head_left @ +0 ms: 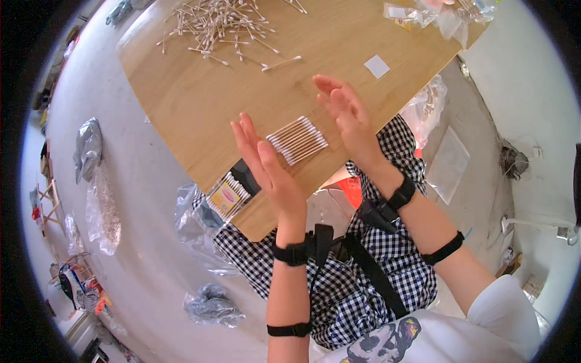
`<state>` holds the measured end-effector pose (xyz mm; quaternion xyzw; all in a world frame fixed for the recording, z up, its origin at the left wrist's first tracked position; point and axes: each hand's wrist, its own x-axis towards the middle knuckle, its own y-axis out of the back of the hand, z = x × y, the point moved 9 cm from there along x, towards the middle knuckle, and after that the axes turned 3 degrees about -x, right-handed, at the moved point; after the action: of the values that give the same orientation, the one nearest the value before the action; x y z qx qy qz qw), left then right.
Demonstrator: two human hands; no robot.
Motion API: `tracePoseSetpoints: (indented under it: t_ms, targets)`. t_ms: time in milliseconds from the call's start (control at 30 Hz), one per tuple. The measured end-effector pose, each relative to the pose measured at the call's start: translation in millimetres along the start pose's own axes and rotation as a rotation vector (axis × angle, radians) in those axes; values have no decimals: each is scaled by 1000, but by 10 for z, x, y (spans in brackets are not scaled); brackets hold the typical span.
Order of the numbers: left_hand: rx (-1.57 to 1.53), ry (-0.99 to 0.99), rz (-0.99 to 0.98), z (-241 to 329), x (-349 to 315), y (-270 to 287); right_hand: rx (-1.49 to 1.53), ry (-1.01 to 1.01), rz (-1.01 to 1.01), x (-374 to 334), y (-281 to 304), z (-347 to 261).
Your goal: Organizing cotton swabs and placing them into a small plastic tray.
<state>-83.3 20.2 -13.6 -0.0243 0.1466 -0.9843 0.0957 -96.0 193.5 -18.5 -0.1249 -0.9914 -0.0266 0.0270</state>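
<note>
A neat row of cotton swabs (296, 141) lies side by side on the wooden table (187, 115), between my two hands. My left hand (269, 172) is upright at the row's left end, fingers stretched, its palm toward the swabs. On the other side, my right hand (351, 121) faces it with fingers extended and a little bent. Neither hand holds anything; whether they touch the swab tips I cannot tell. Beside my left hand, at the table edge, sits a clear pack of cotton swabs (227, 195) with a yellow label, next to a dark object (244, 175).
A loose heap of cotton swabs (218, 27) covers the table's far side. A small white square (376, 66) lies to the right, and clear plastic packaging (451, 18) sits at the far right corner. Plastic bags (212, 305) lie on the floor at the left.
</note>
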Motion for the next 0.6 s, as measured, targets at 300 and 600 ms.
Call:
tracePoseSetpoints:
  t_ms: [300, 600]
  targets:
    - [-134, 37, 39, -80, -73, -5, 176, -9, -36, -179, -351, -10]
    - [-156, 0, 120, 35, -199, 134, -364, 280, -68, -59, -547, -258]
